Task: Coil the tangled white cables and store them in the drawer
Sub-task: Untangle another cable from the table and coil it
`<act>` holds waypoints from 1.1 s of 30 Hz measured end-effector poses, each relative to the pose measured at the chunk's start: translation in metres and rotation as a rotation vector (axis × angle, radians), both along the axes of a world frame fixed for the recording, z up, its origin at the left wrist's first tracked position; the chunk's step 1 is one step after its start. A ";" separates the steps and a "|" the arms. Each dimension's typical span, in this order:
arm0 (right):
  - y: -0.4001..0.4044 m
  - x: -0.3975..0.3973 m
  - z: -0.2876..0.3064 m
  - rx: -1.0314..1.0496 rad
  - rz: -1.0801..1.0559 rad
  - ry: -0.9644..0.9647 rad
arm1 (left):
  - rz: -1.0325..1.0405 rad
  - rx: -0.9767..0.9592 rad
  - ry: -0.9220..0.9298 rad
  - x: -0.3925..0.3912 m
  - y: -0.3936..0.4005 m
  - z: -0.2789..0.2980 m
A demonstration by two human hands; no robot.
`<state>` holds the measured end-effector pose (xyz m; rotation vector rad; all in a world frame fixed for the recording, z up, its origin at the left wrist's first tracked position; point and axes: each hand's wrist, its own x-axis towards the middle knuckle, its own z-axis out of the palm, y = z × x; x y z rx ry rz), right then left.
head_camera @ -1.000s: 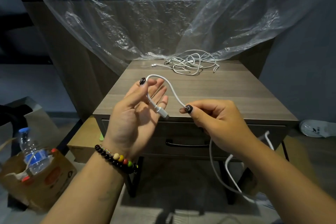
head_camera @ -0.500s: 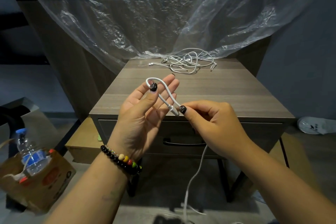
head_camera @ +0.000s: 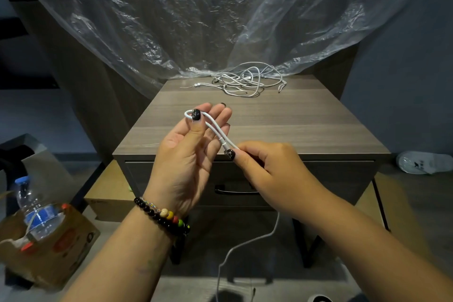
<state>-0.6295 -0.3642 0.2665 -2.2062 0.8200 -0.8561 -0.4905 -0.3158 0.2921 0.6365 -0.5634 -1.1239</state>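
The left hand (head_camera: pixel 186 154) is holding palm-up, thumb pressing a folded loop of white cable (head_camera: pixel 210 127) against its straight fingers. The right hand (head_camera: pixel 269 174) is pinching the cable's two strands between thumb and forefinger just beside the left fingertips; the rest of the cable is hanging from under the right hand toward the floor. Both hands are hovering above the front edge of the nightstand (head_camera: pixel 306 125), over its closed drawer (head_camera: pixel 331 179) with a dark handle (head_camera: pixel 235 190). A tangle (head_camera: pixel 247 78) of white cables is lying at the back of the top, touching the clear plastic sheet (head_camera: pixel 196 20) that is draping down behind it. The wide middle of the top is lying bare between tangle and hands. On the floor at left, a cardboard box (head_camera: pixel 56 250) is holding a water bottle (head_camera: pixel 34 211); a white slipper (head_camera: pixel 424 162) is lying at right.
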 end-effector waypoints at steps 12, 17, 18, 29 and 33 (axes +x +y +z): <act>0.003 0.000 -0.002 0.006 0.032 -0.019 | 0.064 0.009 -0.084 -0.008 -0.005 -0.004; 0.005 0.000 -0.003 0.088 0.098 0.013 | 0.128 0.021 -0.103 -0.006 -0.008 -0.006; 0.005 -0.001 -0.002 0.123 0.116 0.025 | 0.150 0.028 -0.072 -0.003 -0.010 -0.006; -0.009 -0.032 0.017 0.325 0.138 0.123 | 0.176 0.019 0.230 0.054 -0.015 -0.007; -0.020 -0.039 0.010 0.234 0.032 0.128 | -0.058 0.072 0.022 0.041 -0.005 -0.005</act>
